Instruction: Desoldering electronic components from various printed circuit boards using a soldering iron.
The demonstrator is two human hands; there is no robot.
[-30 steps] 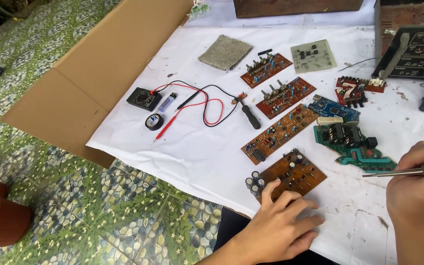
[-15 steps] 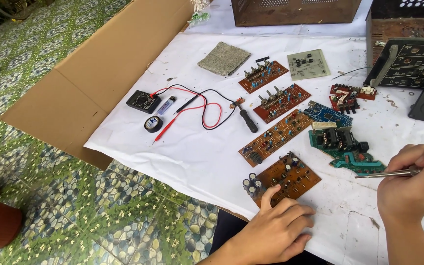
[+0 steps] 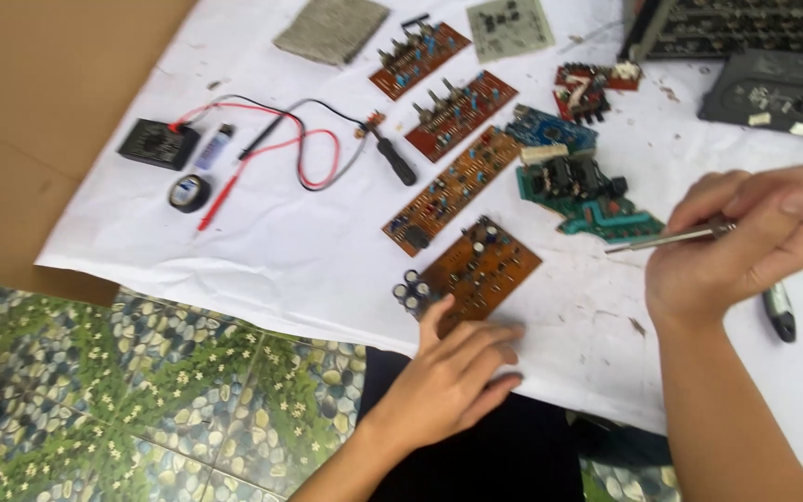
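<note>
A white sheet (image 3: 262,251) covers the table, with a cardboard panel (image 3: 39,102) at far left and a tiled floor (image 3: 141,400) below the near edge. At far right stand a dark chassis (image 3: 745,23) and a grey unit (image 3: 778,88).

Judging by the layout, the work is at an early stage: the boards lie spread out and sorted, a tool is in hand, but its tip touches no board, so any probing or repair of the near board looks not yet begun.

Brown boards lie in a diagonal row: two far ones (image 3: 417,58) (image 3: 462,113), a long one (image 3: 453,191), and the near board (image 3: 480,270) with dark capacitors (image 3: 413,290) at its left end. To the right of these sit a green board (image 3: 583,200), a blue board (image 3: 548,128) and a red part (image 3: 587,88). A pale board (image 3: 510,26) and a grey pad (image 3: 332,28) lie far back.

At left are a black meter (image 3: 158,144) with red and black leads (image 3: 299,153), a tape roll (image 3: 188,192) and a screwdriver (image 3: 390,156).

The left hand (image 3: 453,381) lies flat and relaxed on the sheet, fingertips touching the near board's near edge. The right hand (image 3: 745,237) grips a thin metal tool (image 3: 671,240), its tip pointing left, just right of the near board and above the sheet. A pen (image 3: 779,311) lies beneath that hand.
</note>
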